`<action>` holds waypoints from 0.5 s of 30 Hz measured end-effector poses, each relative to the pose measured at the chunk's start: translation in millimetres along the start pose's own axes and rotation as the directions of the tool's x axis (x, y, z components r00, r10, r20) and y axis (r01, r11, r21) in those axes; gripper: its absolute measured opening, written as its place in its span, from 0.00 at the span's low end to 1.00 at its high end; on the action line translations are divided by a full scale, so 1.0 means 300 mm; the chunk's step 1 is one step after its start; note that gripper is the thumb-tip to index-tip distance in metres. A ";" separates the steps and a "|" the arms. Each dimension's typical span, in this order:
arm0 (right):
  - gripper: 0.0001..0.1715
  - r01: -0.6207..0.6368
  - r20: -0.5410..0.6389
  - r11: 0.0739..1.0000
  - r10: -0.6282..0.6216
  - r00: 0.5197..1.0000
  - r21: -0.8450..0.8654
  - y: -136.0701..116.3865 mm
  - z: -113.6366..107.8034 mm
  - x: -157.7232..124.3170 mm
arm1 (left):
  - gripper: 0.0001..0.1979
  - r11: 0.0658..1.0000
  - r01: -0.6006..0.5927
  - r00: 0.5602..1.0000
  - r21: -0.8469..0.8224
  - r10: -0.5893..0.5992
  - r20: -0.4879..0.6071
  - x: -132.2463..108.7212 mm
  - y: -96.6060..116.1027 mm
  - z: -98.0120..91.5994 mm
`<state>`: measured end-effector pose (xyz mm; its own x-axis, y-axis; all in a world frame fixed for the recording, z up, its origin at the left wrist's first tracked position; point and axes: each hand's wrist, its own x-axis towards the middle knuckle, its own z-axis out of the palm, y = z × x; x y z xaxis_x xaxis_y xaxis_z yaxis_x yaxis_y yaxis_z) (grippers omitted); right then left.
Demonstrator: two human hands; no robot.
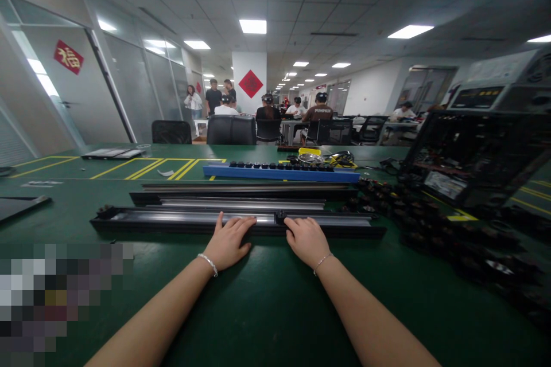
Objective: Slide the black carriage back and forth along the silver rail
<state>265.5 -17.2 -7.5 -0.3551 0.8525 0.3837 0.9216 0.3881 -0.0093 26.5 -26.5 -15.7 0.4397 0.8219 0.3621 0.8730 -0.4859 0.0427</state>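
A long black rail (172,230) with a shiny metal channel lies crosswise in front of me. My left hand (227,242) rests on its near edge with fingers spread, reaching over the channel and gripping nothing. Inside the channel, right of the middle, sits a small black block (280,217). My right hand (306,239) has its fingers bent together at the right side of that block; the fingertips are partly hidden. Just behind lie a second metal strip (241,204) and another long black rail (181,188).
A blue rail (282,173) carrying a row of black pieces lies farther back. Heaped black parts (439,229) and an opened computer case (456,152) occupy the right. A flat grey panel (21,206) is at left. Several people sit or stand beyond the green table (267,309).
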 end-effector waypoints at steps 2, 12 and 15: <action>0.17 -0.005 -0.013 1.000 0.005 1.000 -0.001 0.002 0.000 -0.002 | 0.30 1.000 0.000 1.000 -0.003 0.000 -0.001 0.001 -0.001 0.003; 0.16 -0.018 -0.060 1.000 0.018 0.998 0.001 0.013 -0.005 -0.004 | 0.30 1.000 -0.002 1.000 -0.018 0.002 -0.002 0.000 -0.003 0.002; 0.15 -0.016 -0.070 1.000 0.016 0.997 -0.007 0.017 -0.003 -0.005 | 0.30 1.000 -0.003 1.000 -0.017 0.003 0.000 0.002 -0.002 0.001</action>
<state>270.7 -16.9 -7.2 -0.3286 0.8321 0.4468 0.9284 0.3714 -0.0090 26.2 -25.6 -15.8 0.4428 0.8204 0.3618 0.8678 -0.4936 0.0570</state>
